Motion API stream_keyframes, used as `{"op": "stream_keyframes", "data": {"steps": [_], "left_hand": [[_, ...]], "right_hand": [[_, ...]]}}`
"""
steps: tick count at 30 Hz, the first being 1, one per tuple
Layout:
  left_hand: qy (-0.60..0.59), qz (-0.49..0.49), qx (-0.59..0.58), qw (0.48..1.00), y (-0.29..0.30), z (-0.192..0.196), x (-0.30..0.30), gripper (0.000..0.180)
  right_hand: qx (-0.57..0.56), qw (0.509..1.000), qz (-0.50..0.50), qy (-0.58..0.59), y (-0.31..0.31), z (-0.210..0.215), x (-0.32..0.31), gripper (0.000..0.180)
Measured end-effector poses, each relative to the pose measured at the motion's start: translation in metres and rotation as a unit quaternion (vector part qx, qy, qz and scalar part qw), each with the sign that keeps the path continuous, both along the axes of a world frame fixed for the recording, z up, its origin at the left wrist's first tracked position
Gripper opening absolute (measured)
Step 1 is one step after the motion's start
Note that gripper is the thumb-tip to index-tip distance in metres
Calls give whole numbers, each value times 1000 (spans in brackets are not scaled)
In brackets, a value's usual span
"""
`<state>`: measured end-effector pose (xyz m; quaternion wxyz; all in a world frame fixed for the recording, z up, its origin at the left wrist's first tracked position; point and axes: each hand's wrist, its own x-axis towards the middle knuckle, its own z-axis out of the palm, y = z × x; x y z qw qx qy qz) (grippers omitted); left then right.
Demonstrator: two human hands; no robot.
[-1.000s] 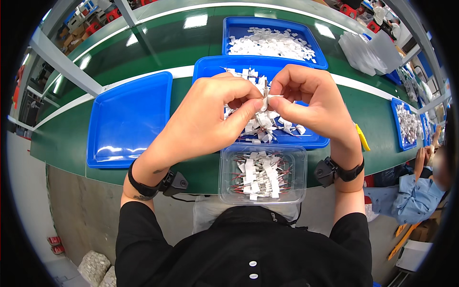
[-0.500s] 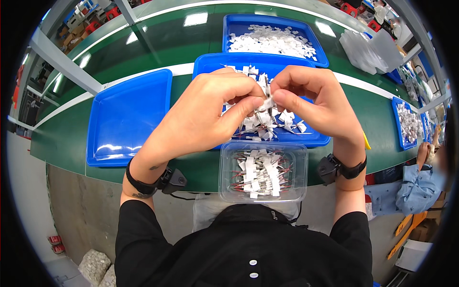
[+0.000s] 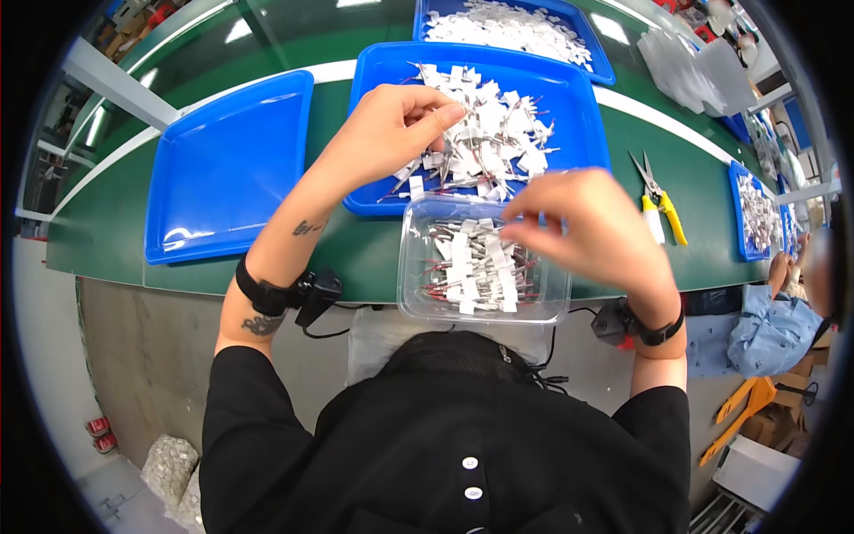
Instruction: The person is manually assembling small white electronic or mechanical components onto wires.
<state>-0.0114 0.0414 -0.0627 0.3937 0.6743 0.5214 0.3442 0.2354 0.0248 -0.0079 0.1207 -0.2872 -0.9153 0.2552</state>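
Note:
Over the wide blue tray point(image 3: 574, 133), my left hand point(image 3: 391, 133) has its thumb and forefinger closed at the edge of a pile of short wired parts with white tags point(image 3: 485, 120). Whatever sits between those fingertips is too small to make out. My right hand point(image 3: 587, 227), slightly blurred, hovers above the right side of a clear plastic box point(image 3: 407, 298). Its thumb and forefinger are apart, and nothing shows between them. Tagged wired parts point(image 3: 476, 267) lie in the box in rough rows, their red and dark wires pointing sideways.
Another blue tray point(image 3: 227, 169) stands on the left of the green table point(image 3: 98, 231). Yellow-handled snips point(image 3: 656, 189) lie on the right. Behind, a blue tray holds small white pieces point(image 3: 507, 31). Clear plastic bags point(image 3: 672, 80) and a co-worker's blue sleeve point(image 3: 765, 325) are at the right.
My hands, together over the pile before, have separated. The right has come down to the clear box; the left stays by the pile. The view has shifted, uncovering the snips.

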Motion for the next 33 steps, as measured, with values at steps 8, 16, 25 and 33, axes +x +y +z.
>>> {"op": "stream_keyframes", "data": {"steps": [8, 16, 25, 33], "left_hand": [[-95, 31, -44, 994, -74, 3, 37, 17], [-135, 16, 115, 984, -111, -6, 50, 22], [-220, 50, 92, 970, -93, -22, 54, 21], [-177, 38, 167, 969, -92, -25, 51, 19]], "right_hand": [[15, 998, -24, 51, -35, -44, 2, 5], [-341, 853, -166, 357, -55, -47, 5, 18], [-352, 824, -186, 404, -50, -55, -6, 16], [-320, 838, -178, 406, -44, -65, -5, 11]]}}
